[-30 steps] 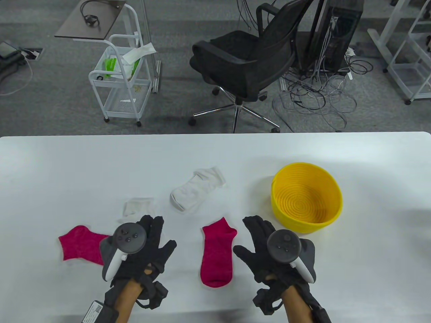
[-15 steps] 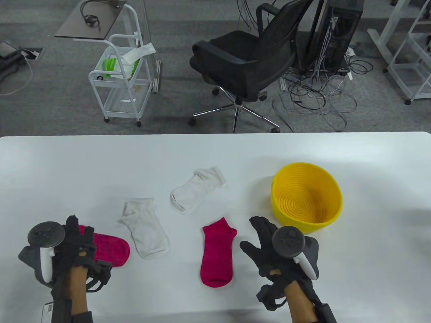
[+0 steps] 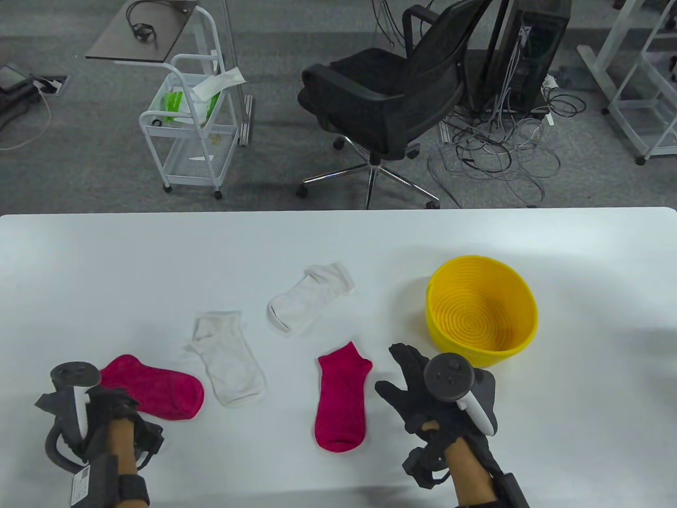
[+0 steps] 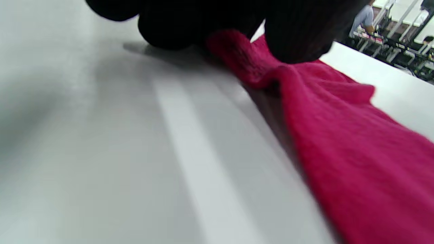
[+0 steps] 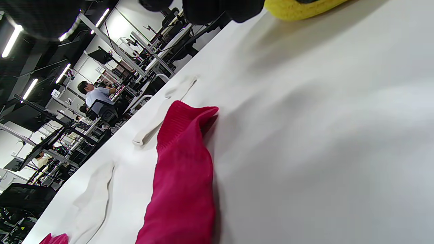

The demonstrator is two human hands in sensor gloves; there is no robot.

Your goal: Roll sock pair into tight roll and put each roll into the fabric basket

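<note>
Two pink socks lie flat on the white table [image 3: 106,264]. My left hand [image 3: 113,399] is at the near left, its fingers [image 4: 295,34] pinching the bunched edge of the left pink sock [image 3: 156,383] [image 4: 356,152]. The other pink sock [image 3: 341,402] [image 5: 183,169] lies in the near middle. Just right of it my right hand [image 3: 404,378] hovers with fingers spread, holding nothing. The yellow woven basket [image 3: 481,338] [image 5: 305,8] stands behind that hand with nothing in it.
Two white socks lie flat between the pink ones, one [image 3: 227,360] [image 5: 95,189] near the left pink sock, one [image 3: 309,304] [image 5: 176,91] farther back. A black office chair [image 3: 381,100], a white cart [image 3: 190,121] and floor cables stand beyond the table.
My left hand swung from the middle to the left pink sock, uncovering a white sock, then drew back toward the near edge with the sock's edge. The right hand barely shifted.
</note>
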